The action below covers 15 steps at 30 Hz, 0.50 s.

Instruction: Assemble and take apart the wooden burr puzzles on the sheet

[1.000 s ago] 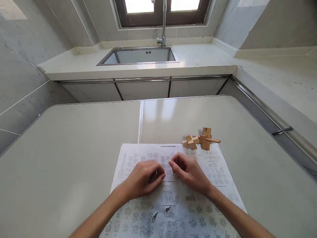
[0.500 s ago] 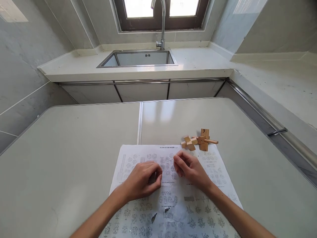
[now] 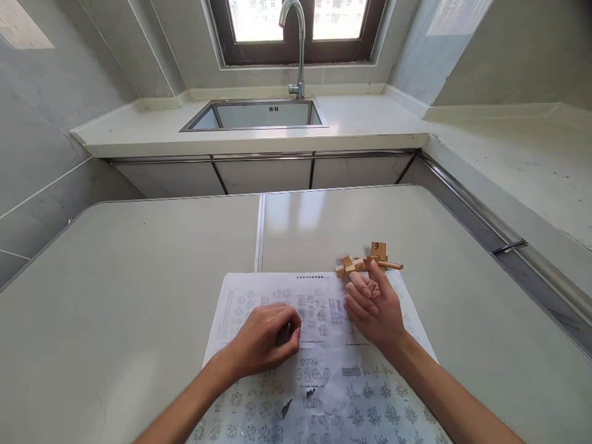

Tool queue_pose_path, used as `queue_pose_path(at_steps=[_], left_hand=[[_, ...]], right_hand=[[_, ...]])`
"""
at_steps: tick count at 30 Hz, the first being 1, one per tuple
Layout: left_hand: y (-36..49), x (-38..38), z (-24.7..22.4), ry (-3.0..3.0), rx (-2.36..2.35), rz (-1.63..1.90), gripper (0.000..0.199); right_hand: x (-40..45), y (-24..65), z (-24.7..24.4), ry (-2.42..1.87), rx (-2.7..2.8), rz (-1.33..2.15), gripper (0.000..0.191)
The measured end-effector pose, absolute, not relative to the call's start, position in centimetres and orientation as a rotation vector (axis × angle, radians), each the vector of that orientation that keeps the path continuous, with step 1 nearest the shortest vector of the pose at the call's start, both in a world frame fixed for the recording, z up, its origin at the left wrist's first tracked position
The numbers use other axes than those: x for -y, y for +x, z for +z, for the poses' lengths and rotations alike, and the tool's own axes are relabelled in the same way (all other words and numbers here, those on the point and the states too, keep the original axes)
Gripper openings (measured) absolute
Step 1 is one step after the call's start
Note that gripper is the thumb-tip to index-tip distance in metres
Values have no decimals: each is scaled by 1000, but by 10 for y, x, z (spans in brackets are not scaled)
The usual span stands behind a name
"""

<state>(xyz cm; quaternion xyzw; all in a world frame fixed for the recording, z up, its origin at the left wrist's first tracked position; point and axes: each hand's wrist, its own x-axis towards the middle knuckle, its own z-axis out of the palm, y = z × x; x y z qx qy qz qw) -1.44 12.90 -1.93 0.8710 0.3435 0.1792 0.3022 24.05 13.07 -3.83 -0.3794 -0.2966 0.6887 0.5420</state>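
Printed with rows of small assembly diagrams, a white paper sheet lies on the table. My left hand rests on its left part, loosely curled, thumb near the bent fingers; nothing shows in it. My right hand is above the sheet's upper right, its fingers folded in and one digit stretched up to the wooden pieces. Those pieces are a small interlocked wooden block puzzle and, beside it, a flat wooden piece with a dark mark, crossed by a thin wooden stick. The right hand partly covers them; whether it touches them I cannot tell.
The pale table has a seam down its middle. Beyond it stands a white counter with a sink and a tall faucet under a window. Another counter runs along the right.
My right hand has moved right and turned, from over the sheet's middle to the wooden pieces. My left hand stays where it was. The view has tilted up slightly.
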Motion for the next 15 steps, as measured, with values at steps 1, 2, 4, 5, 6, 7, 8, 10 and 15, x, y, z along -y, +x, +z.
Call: queue_pose_path(at_steps=[1,2,4,5,6,7,8,10,15], left_hand=[[-15,-129,-20,2312,-912,476,11],[-15,-129,-21,2314,-914,476,11],[-15,-129,-22,2315,-917,473,11],[-15,-128,-22,2315,-920,472,11],[-15,-128,-22,2314,-922,471,11],[-15,-128,-22,2312,-923,471,11],[-15,-129,-22,2309,-921,470,11],[-14,-129,-21,2307,-919,467,11],[-15,-128,-21,2305,-925,470,12]], right_hand=[[-132,243,-38,-893,676,1640,63],[-133,245,-38,-885,649,1639,63],[-133,248,-38,-877,612,1631,61],[-133,249,-39,-878,600,1626,60],[-133,250,-38,-882,594,1620,59],[-133,250,-38,-890,595,1612,58],[-133,250,-38,-901,605,1604,58],[-133,251,-38,-913,631,1583,56],[-135,254,-39,-827,584,1583,49]])
